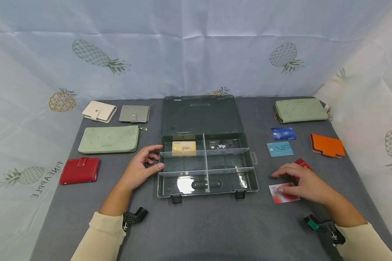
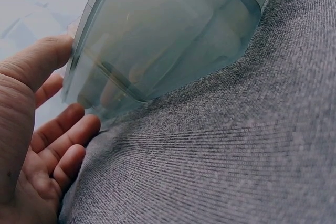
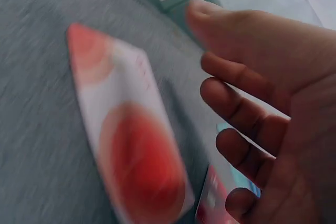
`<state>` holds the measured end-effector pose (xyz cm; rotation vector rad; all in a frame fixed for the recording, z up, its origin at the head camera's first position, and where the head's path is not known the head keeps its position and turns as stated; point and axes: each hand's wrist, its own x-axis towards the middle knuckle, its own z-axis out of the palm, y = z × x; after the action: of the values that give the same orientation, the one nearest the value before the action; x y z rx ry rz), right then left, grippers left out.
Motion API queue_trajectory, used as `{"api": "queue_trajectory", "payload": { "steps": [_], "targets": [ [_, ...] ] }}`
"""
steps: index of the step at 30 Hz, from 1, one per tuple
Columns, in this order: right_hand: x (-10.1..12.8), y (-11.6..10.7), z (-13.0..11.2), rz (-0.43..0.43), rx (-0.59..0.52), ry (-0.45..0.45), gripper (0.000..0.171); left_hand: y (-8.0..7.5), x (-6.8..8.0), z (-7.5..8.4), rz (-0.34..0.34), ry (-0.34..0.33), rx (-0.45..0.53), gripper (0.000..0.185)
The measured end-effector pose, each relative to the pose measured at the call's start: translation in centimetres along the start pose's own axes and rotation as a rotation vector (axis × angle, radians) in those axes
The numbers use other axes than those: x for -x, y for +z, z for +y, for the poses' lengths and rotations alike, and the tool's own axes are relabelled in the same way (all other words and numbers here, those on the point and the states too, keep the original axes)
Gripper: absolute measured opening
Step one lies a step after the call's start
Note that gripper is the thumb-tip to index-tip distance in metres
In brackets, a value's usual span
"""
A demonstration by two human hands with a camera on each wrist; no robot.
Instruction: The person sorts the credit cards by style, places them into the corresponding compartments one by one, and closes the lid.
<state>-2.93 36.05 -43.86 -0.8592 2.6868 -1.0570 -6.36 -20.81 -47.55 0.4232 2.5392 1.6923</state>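
Near the table's right edge: white-and-red card (image 1: pixel 282 193) flat, long axis left-right, red card (image 1: pixel 303 164) just behind. Right hand (image 1: pixel 302 182) spread loosely over it; left hand (image 1: pixel 140 168) relaxed, touching organiser box (image 1: pixel 207 165).

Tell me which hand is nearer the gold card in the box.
Left. The left hand rests at the box's left wall, beside the gold card; the right hand is outside the box, over a red-and-white card.

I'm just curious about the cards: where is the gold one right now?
In the head view, the gold card lies in the back-left compartment of the open organizer box, left of the black VIP card.
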Motion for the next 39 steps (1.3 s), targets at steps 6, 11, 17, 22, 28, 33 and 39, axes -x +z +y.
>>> {"api": "queue_trajectory", "payload": {
  "steps": [6,11,17,22,28,33,39],
  "targets": [
    [1.2,0.4,0.6,-0.031,0.143,0.007,0.054,-0.1,0.0,0.1,0.002,0.004,-0.011,0.062],
    [1.1,1.0,0.9,-0.011,0.178,-0.04,0.058,-0.2,-0.1,0.1,0.0,-0.011,-0.016,0.062],
    [1.0,0.8,0.2,-0.037,0.204,0.033,0.054,-0.1,-0.2,0.1,-0.002,0.0,-0.005,0.062],
    [0.8,-0.2,-0.3,-0.074,0.131,0.082,0.041,0.0,-0.4,0.1,-0.006,0.016,0.001,0.062],
    [-0.2,-2.0,-0.4,-0.144,-0.036,0.05,0.028,0.0,-0.4,0.2,-0.009,0.009,0.005,0.062],
    [-2.7,-3.7,-1.1,-0.205,-0.118,0.045,0.024,-0.1,-0.2,0.2,-0.007,0.003,0.001,0.061],
    [-7.0,-4.1,-3.1,-0.252,-0.164,0.063,0.016,-0.1,0.0,0.2,-0.016,-0.008,-0.004,0.061]
  ]
}}
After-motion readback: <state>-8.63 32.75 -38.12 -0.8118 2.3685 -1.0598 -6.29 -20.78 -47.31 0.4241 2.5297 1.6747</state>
